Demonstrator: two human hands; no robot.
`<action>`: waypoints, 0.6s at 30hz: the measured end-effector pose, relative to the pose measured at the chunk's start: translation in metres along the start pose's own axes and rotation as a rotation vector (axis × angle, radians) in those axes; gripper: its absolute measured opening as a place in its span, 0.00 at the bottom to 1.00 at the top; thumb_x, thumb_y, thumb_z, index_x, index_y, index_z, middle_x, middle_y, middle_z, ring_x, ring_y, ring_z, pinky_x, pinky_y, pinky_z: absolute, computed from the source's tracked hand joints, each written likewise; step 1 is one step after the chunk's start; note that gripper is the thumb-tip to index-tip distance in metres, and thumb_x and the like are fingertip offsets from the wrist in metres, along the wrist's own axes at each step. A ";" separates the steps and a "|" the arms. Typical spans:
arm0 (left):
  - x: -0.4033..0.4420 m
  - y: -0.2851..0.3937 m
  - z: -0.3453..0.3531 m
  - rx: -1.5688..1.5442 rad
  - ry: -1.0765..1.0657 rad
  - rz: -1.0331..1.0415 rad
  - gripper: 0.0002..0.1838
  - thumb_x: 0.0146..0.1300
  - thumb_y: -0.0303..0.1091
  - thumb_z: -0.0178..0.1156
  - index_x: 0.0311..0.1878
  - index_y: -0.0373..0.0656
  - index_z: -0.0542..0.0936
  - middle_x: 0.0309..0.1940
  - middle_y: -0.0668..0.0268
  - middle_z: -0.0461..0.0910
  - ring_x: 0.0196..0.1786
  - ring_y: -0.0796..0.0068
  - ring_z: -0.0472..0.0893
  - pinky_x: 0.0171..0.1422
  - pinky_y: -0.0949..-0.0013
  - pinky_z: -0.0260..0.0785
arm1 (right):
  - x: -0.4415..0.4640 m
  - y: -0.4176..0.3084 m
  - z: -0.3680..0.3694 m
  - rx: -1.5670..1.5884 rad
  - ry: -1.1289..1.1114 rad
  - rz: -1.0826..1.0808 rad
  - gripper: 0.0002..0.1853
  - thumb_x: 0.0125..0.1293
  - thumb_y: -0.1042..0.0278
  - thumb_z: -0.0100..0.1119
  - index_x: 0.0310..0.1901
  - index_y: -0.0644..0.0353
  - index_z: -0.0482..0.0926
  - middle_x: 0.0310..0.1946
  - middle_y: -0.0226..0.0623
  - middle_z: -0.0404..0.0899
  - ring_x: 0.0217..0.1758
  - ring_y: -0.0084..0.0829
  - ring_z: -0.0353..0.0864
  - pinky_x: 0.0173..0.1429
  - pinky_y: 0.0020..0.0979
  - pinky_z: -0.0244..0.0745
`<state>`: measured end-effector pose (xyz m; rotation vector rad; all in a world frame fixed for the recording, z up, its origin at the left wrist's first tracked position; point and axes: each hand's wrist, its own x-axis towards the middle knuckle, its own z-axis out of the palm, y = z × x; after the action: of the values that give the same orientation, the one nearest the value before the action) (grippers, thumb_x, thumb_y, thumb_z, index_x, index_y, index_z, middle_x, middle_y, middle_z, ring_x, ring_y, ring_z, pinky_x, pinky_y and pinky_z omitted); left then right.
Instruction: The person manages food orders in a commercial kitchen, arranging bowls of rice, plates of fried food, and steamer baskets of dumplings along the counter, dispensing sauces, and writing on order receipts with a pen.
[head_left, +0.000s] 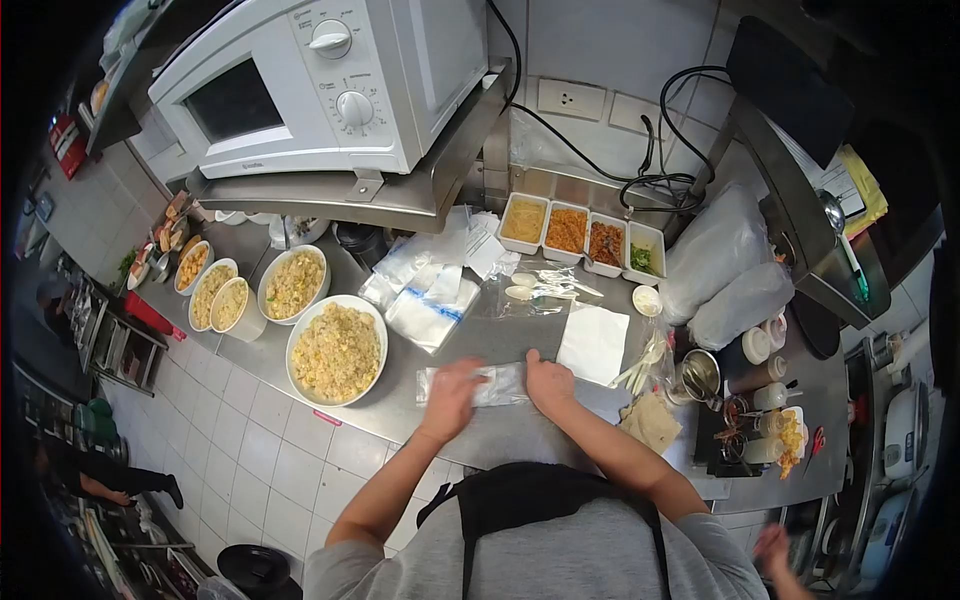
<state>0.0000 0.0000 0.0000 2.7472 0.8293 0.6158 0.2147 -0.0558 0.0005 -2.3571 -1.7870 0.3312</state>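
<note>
A clear plastic packet (pixel 503 386) lies flat on the steel counter (pixel 400 420) in front of me. My left hand (pixel 455 394) is over its left end, blurred by motion, so its fingers are hard to make out. At the right end, my right hand (pixel 548 383) rests with its fingers together on the packet; whether it grips the edge is hidden. Beyond lie folded plastic bags (pixel 432 310), a clear bag of white plastic spoons (pixel 545 288) and a stack of white paper (pixel 593 342).
Fried rice fills a big bowl (pixel 337 352) at the left, with smaller bowls behind. A microwave (pixel 300 90) overhangs the back left. Four topping trays (pixel 567 232) stand at the back; sauce bottles (pixel 757 346) stand right. Other people's limbs show at both sides.
</note>
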 end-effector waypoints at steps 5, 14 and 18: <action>0.036 0.035 0.019 0.189 -0.124 -0.091 0.29 0.64 0.42 0.47 0.67 0.43 0.59 0.69 0.66 0.55 0.71 0.58 0.53 0.69 0.47 0.45 | 0.001 0.007 -0.037 0.019 -0.112 0.078 0.09 0.62 0.68 0.43 0.39 0.63 0.68 0.39 0.52 0.79 0.43 0.49 0.81 0.45 0.47 0.74; 0.009 0.050 0.020 0.404 -0.218 -0.466 0.36 0.61 0.46 0.48 0.69 0.39 0.53 0.72 0.60 0.46 0.71 0.56 0.50 0.66 0.41 0.46 | -0.027 -0.036 0.029 0.359 -0.045 -0.621 0.45 0.64 0.42 0.45 0.69 0.68 0.41 0.69 0.52 0.48 0.74 0.44 0.44 0.72 0.42 0.44; 0.000 0.047 0.020 0.303 -0.156 -0.532 0.34 0.63 0.46 0.47 0.69 0.41 0.54 0.72 0.62 0.47 0.71 0.57 0.52 0.65 0.41 0.46 | -0.010 -0.017 0.007 0.103 -0.102 -0.450 0.46 0.64 0.39 0.42 0.69 0.69 0.40 0.70 0.51 0.46 0.74 0.40 0.44 0.72 0.41 0.43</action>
<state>0.0322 -0.0402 -0.0033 2.5902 1.6403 0.1785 0.1944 -0.0609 -0.0013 -1.8291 -2.2152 0.4685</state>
